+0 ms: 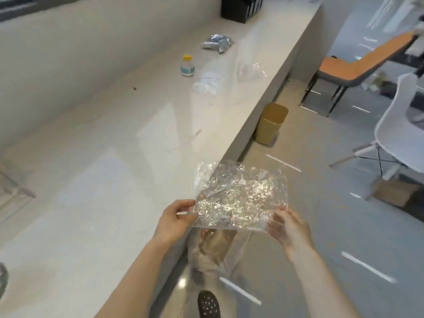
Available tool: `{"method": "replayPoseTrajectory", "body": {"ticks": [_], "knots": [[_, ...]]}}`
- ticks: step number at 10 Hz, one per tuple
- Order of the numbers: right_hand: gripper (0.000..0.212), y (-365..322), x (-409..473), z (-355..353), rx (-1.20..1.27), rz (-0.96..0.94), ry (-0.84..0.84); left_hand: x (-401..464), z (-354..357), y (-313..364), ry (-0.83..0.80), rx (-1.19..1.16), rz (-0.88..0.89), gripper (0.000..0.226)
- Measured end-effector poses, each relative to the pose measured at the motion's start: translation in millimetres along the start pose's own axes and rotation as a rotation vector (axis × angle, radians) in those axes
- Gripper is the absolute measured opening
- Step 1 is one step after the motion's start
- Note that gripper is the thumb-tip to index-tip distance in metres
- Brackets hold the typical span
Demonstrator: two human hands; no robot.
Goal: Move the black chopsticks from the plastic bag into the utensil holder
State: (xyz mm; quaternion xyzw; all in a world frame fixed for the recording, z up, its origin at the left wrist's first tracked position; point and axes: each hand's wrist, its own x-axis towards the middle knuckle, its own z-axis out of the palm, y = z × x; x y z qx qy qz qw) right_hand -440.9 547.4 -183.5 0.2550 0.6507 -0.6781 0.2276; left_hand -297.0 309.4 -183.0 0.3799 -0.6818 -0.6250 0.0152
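Nearest, at six o'clock: a dark perforated shoe [209, 304], cut off by the lower edge, with blurred pale trouser legs above it. Just above, both forearms raised over the counter's edge. Left hand [175, 220] pinching the near-left corner of a crinkled clear plastic bag [238, 198], thumb on top; right hand [288, 228] pinching the near-right edge, fingers partly veiled behind the film. Bag stretched flat between the two grips, glare across nearly all of it. No black chopsticks to be made out inside, though the reflections hide much of the contents.

Further out, from seven to twelve o'clock: a long pale counter [103, 168]. At nine o'clock, on the left edge, a clear or wire-like object, cut off and too blurred to name. At one o'clock on the floor, a tan waste bin [271, 123] against the counter's side. Toward eleven and twelve: a small bottle with yellow cap [187, 65], clear wrappers [207, 83] just beside it, a crumpled silver pouch [216, 43] beyond. Farthest, at twelve o'clock: a black compartmented holder [241, 6], top cropped off, contents not visible. At two and three o'clock: an orange-seated chair [358, 65] and a white chair [399, 134], both partly out of frame.
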Motion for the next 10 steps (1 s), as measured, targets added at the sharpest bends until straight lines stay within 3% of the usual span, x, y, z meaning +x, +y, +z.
{"method": "replayPoseTrajectory", "body": {"ticks": [2, 4, 5, 8, 9, 10], "knots": [[0.012, 38, 55, -54, -0.092, 0.087, 0.215, 37, 79, -63, -0.212, 0.093, -0.225, 0.043], [0.005, 96, 104, -48, -0.206, 0.106, 0.332, 73, 118, -109, -0.181, 0.140, -0.370, 0.046], [0.014, 121, 123, -37, -0.228, 0.112, 0.353, 93, 131, -134, -0.186, 0.192, -0.401, 0.052], [0.032, 207, 169, 20, -0.227, 0.350, 0.165, 120, 160, -186, -0.247, 0.169, -0.488, 0.031], [0.056, 216, 172, 32, -0.309, 0.479, 0.078, 122, 160, -186, -0.246, 0.178, -0.492, 0.038], [0.064, 218, 170, 32, -0.467, 0.485, 0.081, 119, 151, -181, -0.212, 0.158, -0.486, 0.049]]}}
